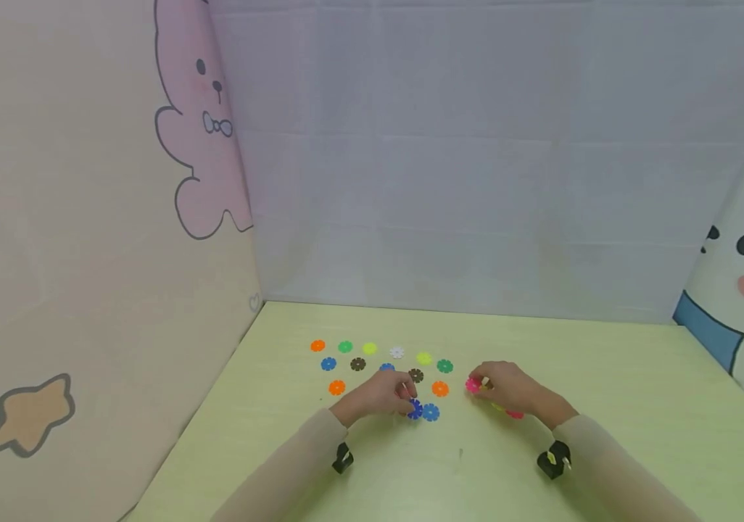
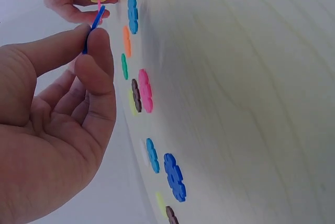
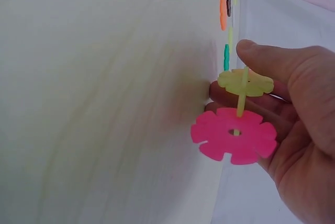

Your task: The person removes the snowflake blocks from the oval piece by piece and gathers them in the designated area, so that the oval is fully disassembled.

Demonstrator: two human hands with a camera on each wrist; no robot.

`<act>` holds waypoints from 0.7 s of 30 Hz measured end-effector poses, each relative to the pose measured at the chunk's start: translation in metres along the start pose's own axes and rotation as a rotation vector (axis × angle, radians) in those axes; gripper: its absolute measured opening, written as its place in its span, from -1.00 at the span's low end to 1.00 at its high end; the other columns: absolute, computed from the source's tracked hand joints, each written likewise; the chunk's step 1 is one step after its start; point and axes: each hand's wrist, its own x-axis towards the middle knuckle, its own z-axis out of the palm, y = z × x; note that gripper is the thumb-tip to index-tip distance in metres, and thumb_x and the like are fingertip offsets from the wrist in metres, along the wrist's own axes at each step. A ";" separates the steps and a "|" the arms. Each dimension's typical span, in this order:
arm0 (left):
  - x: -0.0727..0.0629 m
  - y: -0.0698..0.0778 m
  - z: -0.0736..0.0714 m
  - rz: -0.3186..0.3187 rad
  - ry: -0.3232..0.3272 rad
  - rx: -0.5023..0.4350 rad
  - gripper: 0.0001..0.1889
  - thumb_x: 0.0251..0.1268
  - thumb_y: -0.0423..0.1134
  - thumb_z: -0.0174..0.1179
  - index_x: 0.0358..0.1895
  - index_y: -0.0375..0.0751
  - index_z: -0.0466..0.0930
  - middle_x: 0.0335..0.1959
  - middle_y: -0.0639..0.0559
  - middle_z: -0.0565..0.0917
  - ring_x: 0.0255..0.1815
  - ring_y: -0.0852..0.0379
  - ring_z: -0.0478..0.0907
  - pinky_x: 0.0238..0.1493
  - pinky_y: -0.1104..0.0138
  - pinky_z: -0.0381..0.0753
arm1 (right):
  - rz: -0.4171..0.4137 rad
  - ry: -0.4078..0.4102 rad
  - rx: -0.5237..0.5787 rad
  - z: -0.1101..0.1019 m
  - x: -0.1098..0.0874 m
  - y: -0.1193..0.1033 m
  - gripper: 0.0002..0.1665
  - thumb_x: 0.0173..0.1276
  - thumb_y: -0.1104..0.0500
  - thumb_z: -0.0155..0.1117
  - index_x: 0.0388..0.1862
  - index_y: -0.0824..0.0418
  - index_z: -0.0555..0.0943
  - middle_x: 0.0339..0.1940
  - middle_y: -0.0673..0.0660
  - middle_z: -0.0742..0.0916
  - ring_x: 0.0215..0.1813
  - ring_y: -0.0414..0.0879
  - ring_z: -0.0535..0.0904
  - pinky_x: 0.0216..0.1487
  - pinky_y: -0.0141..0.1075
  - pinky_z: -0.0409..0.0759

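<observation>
Between thumb and index fingertip, the left hand [image 1: 381, 395] pinches a dark blue notched plastic disc [image 1: 415, 409], seen edge-on in the left wrist view. Right beside it a lighter blue disc [image 1: 431, 412] lies on the table. Low over the table, the right hand [image 1: 509, 386] holds several interlocked flower-shaped discs. A pink disc [image 1: 473, 385] shows at its fingertips. In the right wrist view, another pink disc [image 3: 251, 148] and a yellow disc [image 3: 230, 82] are joined by a yellow disc standing edge-on. Fingers partly hide the joined piece. The two hands are apart.
Loose discs lie in rough rows beyond and left of the hands, among them orange [image 1: 440, 389], brown [image 1: 358, 364], white [image 1: 397, 352] and green [image 1: 445, 366] ones. The pale table [image 1: 633, 377] meets a white cloth wall [image 1: 476, 181] at the back.
</observation>
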 end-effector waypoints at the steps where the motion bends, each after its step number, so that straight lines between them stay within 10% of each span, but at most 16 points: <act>1: -0.002 -0.001 -0.001 -0.005 -0.013 0.010 -0.87 0.12 -0.32 0.34 -0.30 -0.09 0.59 -0.50 0.12 0.59 -0.49 0.18 0.54 -0.43 0.39 0.52 | 0.003 0.000 -0.002 0.000 0.000 0.000 -0.73 0.18 0.13 0.41 -0.14 0.14 0.65 -0.23 -0.05 0.67 -0.20 -0.11 0.56 -0.12 -0.17 0.56; 21: -0.012 -0.017 -0.010 -0.046 -0.063 0.054 -0.92 0.19 -0.38 0.24 -0.33 -0.10 0.65 -0.46 0.14 0.61 -0.45 0.18 0.52 -0.40 0.38 0.51 | 0.025 0.005 -0.015 0.002 0.001 0.000 -0.74 0.18 0.12 0.41 -0.15 0.13 0.64 -0.23 -0.05 0.67 -0.20 -0.11 0.55 -0.13 -0.18 0.56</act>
